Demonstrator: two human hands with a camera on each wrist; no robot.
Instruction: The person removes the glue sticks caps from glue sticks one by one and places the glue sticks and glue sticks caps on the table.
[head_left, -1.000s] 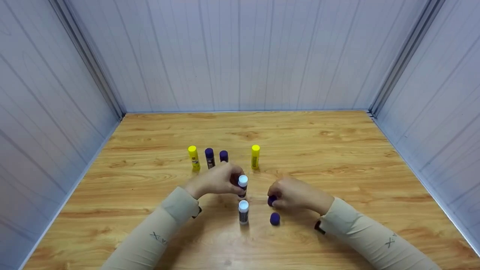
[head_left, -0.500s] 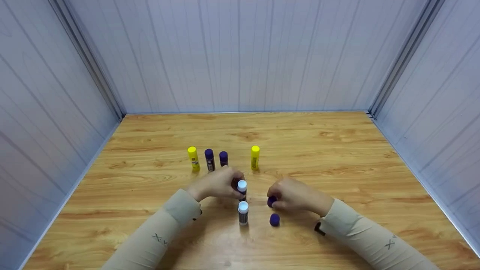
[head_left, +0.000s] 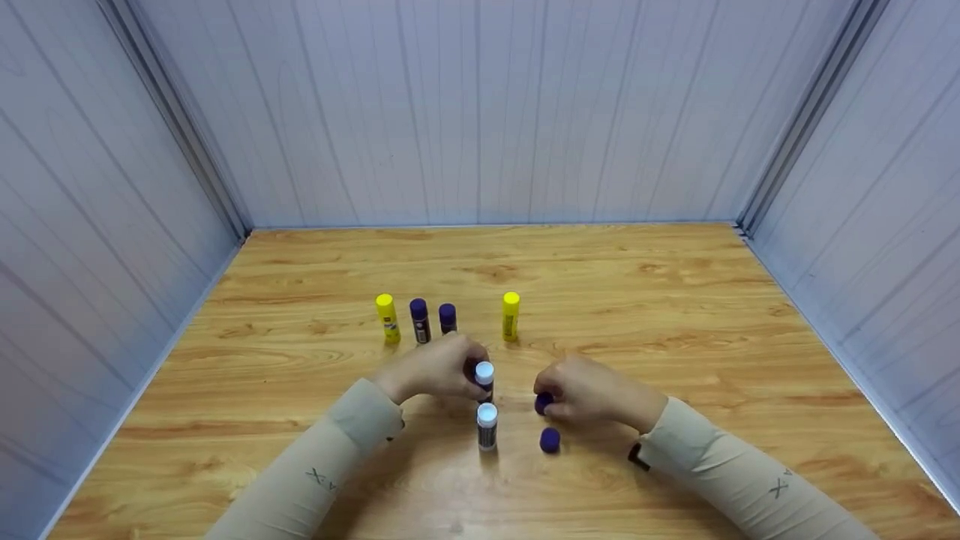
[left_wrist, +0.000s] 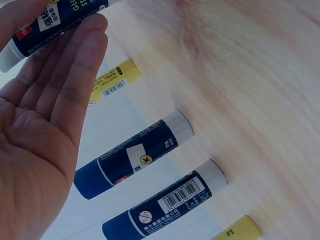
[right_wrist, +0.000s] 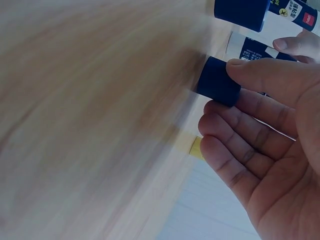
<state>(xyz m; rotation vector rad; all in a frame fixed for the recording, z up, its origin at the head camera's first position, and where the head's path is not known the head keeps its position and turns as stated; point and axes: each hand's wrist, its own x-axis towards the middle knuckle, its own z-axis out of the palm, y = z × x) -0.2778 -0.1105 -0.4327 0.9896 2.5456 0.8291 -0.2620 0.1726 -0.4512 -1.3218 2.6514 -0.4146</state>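
My left hand [head_left: 437, 367] grips an uncapped dark blue glue stick [left_wrist: 62, 22] with a white top, upright at the middle of the table. Close in front of it in the head view stands a second uncapped glue stick [head_left: 487, 429]. To the right, my right hand [head_left: 592, 390] pinches a dark blue cap [right_wrist: 219, 81] between thumb and fingers, at table level. Another blue cap [head_left: 550, 440] rests on the table just in front of that hand. In the right wrist view the pinched cap's top part is partly covered by the thumb.
Behind the left hand stand two capped blue glue sticks [head_left: 420, 321] [left_wrist: 165, 205] and a yellow glue stick [head_left: 388, 319]. Another yellow glue stick [head_left: 511, 316] stands further right. Pale panel walls [head_left: 480, 112] close off the back and both sides of the wooden table [head_left: 637, 285].
My left hand has come down slightly and toward the front with the glue stick, then stays nearly still. The right hand keeps its place on the cap.
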